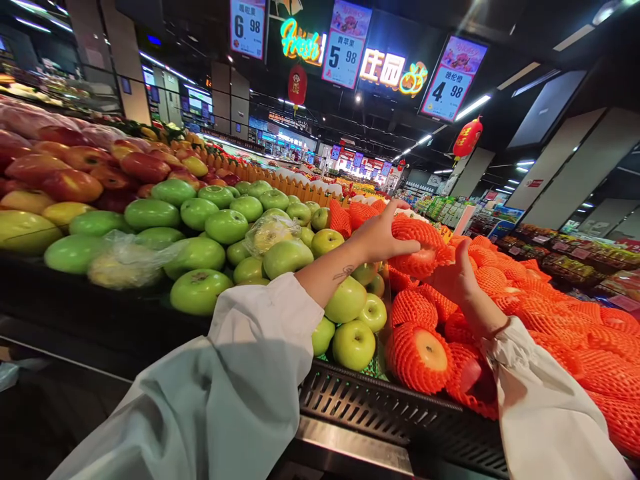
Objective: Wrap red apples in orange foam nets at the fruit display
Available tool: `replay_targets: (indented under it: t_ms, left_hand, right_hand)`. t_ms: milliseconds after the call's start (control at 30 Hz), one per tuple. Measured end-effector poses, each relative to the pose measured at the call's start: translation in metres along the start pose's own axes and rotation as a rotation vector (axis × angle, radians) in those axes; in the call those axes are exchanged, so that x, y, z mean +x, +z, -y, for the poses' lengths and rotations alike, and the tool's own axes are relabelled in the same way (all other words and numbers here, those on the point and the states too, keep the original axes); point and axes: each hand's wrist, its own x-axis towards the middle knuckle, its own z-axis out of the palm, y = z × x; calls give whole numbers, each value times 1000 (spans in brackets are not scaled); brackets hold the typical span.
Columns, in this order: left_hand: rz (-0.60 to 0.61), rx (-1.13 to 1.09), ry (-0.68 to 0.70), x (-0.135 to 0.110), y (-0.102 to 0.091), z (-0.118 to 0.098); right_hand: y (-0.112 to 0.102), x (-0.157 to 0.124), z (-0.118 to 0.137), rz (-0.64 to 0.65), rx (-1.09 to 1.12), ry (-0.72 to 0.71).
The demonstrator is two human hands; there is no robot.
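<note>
In the head view, your left hand [379, 235] is gripping the netted fruit [414, 248] from the left, its thumb lying across the near side. Your right hand [457, 277] is cupping the right, lower side, its fingers partly hidden. The fruit is sitting between both palms, neither hand standing clearly nearer; its long axis cannot be told. It is hanging above the pile of wrapped fruit [423, 357], well behind the front edge of the black crate [375, 400], with green apples [354, 345] lying left.
</note>
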Motion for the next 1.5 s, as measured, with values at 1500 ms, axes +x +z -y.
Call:
replay_targets:
  t_ms: [1500]
  left_hand:
    - [101,-76,-116,14,12,19]
  right_hand:
    - [-7,6,-14,-346,201,-125]
